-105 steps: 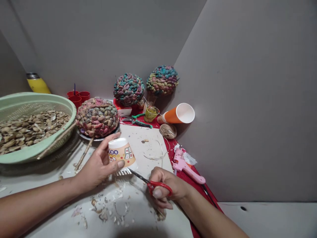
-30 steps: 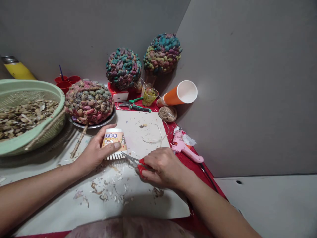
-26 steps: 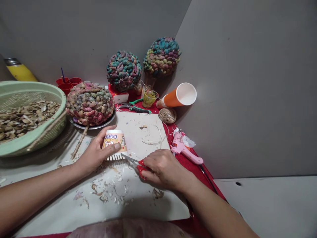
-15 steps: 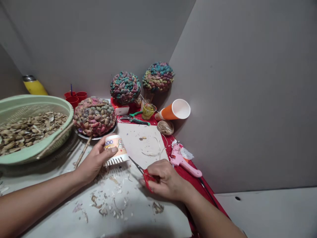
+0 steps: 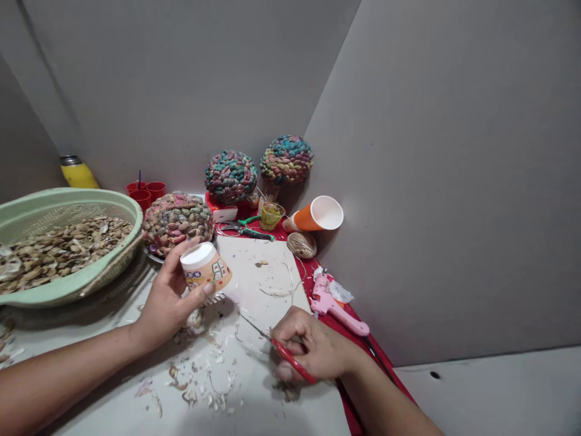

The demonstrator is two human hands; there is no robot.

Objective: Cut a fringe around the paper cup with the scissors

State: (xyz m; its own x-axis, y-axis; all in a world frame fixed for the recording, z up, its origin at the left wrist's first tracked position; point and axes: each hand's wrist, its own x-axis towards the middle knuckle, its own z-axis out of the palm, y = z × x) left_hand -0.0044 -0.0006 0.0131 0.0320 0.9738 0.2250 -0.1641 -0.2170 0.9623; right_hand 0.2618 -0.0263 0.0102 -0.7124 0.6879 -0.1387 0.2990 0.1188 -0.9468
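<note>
Your left hand [image 5: 170,300] grips the upturned paper cup [image 5: 204,270]; at its four o'clock, your right hand [image 5: 313,348] clasps the red-handled scissors [image 5: 281,350].

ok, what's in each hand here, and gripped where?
Left hand holds the upside-down paper cup by its side wall, thumb on the printed side. Right hand holds the scissors by the red handles.
</note>
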